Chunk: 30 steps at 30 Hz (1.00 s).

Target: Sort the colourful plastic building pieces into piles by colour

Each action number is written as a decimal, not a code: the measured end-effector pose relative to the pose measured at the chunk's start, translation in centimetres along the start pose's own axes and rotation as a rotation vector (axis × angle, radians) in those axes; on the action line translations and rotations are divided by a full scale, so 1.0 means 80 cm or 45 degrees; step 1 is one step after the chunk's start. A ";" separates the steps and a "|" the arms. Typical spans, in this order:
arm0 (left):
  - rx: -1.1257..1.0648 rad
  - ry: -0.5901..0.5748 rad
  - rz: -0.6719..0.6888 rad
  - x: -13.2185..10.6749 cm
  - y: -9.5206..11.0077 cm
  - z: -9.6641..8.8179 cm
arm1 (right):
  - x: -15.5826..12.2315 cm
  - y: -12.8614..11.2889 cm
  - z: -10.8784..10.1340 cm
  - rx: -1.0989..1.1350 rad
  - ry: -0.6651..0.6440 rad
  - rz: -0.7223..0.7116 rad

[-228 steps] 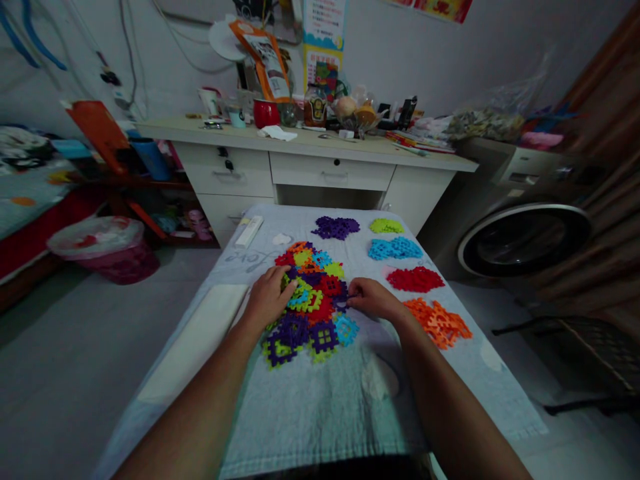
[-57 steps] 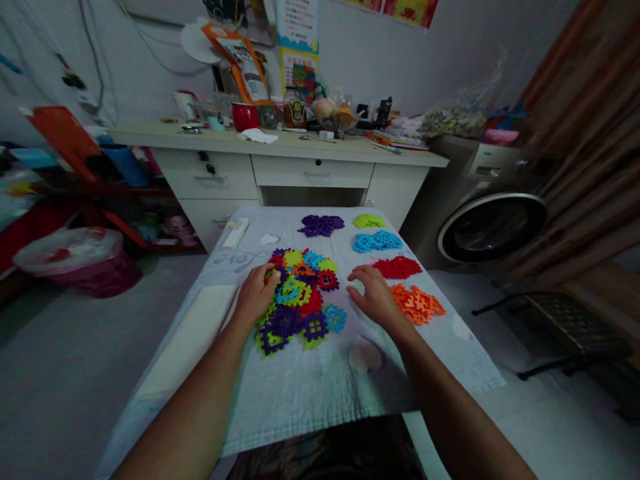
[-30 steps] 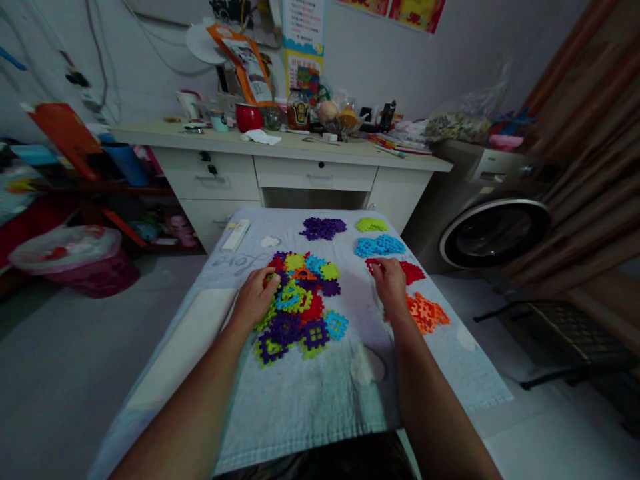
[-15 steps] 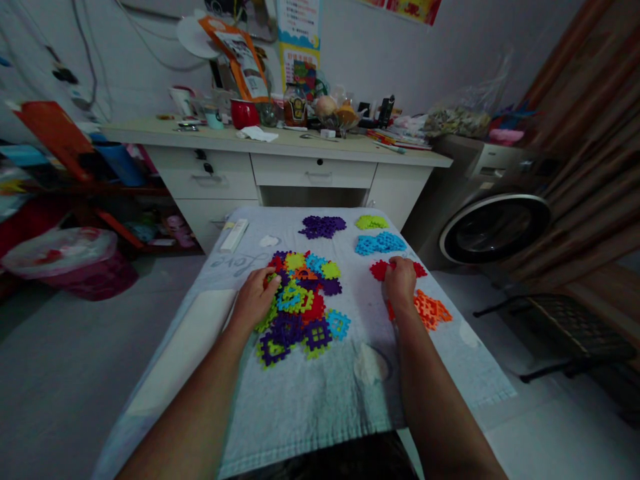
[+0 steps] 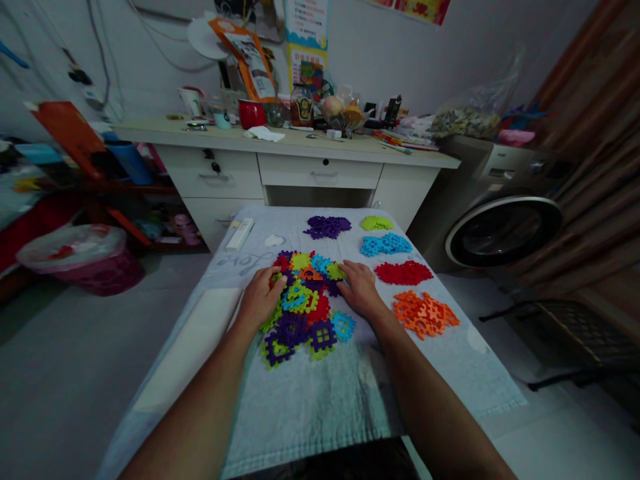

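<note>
A mixed pile of interlocking plastic blocks (image 5: 296,301), flat notched squares in purple, lime, blue, red and orange, lies on the cloth-covered table. My left hand (image 5: 259,298) rests at the pile's left edge, thumb and fingers apart around a few blocks; its fingertips are partly hidden. On the opposite edge, my right hand (image 5: 361,288) reaches in with fingers stretched out, touching a lime block (image 5: 335,271). Single-colour heaps lie beyond and to the right: purple (image 5: 327,227), lime (image 5: 377,223), blue (image 5: 385,245), red (image 5: 404,273) and orange (image 5: 425,315).
A long white box (image 5: 240,235) lies at the table's far left. Behind stands a white desk (image 5: 320,172) crowded with jars and papers. There is a washing machine (image 5: 500,230) at the right, and a pink bin (image 5: 83,263) on the floor at the left.
My right hand has moved left from the red heap to the mixed pile, uncovering the red and orange heaps. My left hand stays at the pile's left edge. The view has shifted slightly.
</note>
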<state>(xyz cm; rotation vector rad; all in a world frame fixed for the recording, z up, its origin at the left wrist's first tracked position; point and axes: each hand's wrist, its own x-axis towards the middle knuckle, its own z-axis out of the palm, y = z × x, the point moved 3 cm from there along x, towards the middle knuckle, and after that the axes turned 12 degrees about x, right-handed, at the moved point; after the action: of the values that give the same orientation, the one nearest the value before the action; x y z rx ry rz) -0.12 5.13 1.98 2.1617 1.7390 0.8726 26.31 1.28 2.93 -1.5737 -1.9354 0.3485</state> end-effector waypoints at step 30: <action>0.159 0.079 0.096 0.007 -0.002 0.008 | 0.126 0.075 -0.110 0.694 0.356 0.383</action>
<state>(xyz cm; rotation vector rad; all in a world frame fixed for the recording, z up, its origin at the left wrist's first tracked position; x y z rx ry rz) 0.16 5.84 1.54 2.3172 1.7962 0.8800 35.32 10.87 9.38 -1.4441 -1.2526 0.6764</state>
